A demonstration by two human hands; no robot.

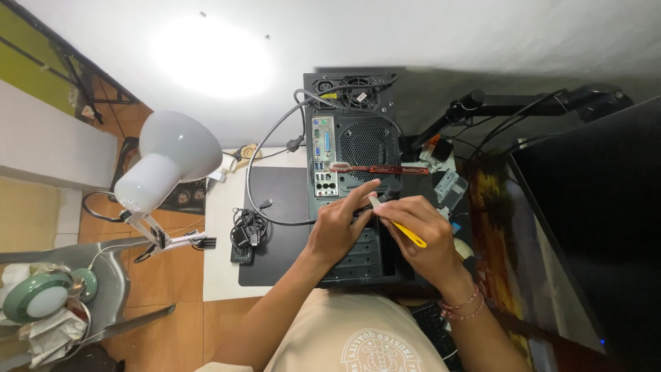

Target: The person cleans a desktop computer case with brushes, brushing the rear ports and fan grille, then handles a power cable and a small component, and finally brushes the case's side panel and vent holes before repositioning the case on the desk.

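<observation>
Currently: both my hands work at the black metal computer case (358, 148) lying on the desk.
My left hand (339, 224) presses fingertips on its rear panel; my right hand (420, 231) pinches a yellow-handled tool (410, 235).

A black computer case (358, 200), a red-handled toothbrush (379, 168), a yellow-handled tool (407, 234), a white lamp (165, 162).

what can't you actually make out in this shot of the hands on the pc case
Head view only:
- Tip of the yellow-handled tool: hidden between the left hand and right hand.
- Computer case lower rear panel: covered by both hands.
- Port labels on the case: too small.
- Keyboard: mostly behind the right forearm.
- Wall spot above the desk lamp: blown out by glare.
</observation>
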